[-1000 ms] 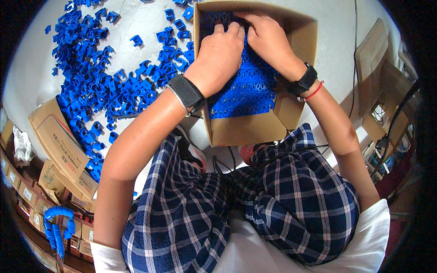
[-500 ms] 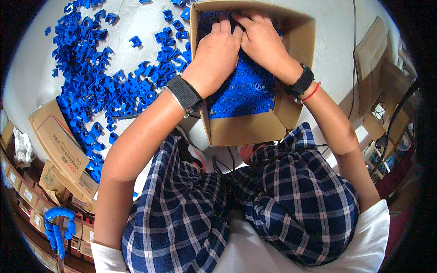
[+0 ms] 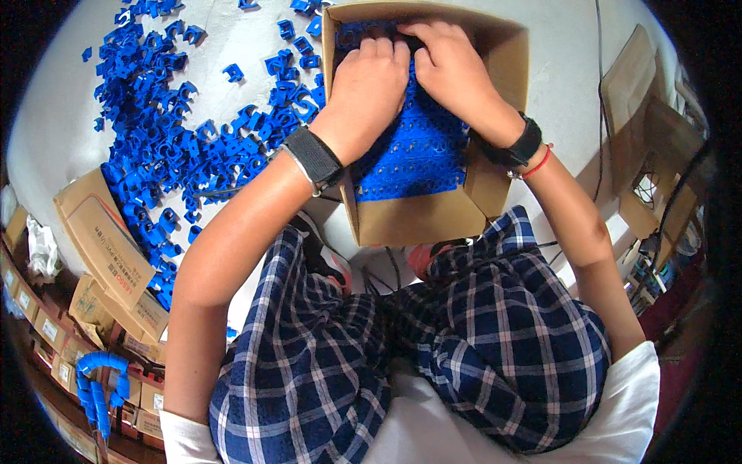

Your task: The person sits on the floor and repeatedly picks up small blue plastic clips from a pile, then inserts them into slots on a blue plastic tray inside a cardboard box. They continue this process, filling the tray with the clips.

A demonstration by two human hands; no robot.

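Both hands are inside an open cardboard box [image 3: 410,220] in front of me. The box holds blue plastic pipe clips [image 3: 413,158] packed in neat rows, with a dark gap along the far wall. My left hand [image 3: 369,83] is over the far left part of the packed clips, fingers bent down together. Its fingertips are hidden, so what they grip does not show. Beside it, my right hand [image 3: 456,68] lies near the far wall, index finger stretched leftward and thumb apart from it. No clip shows in it.
Many loose blue clips [image 3: 143,116] lie heaped on the pale floor [image 3: 232,39] left of the box. A flattened printed carton [image 3: 104,232] leans by the heap. At lower left stand stacked small boxes [image 3: 50,332] and a blue coil [image 3: 100,387]. A black cable [image 3: 601,100] runs down the right.
My right hand has drawn slightly nearer to me and apart from the left, its thumb now separated from the left fingers. The left hand has hardly moved.
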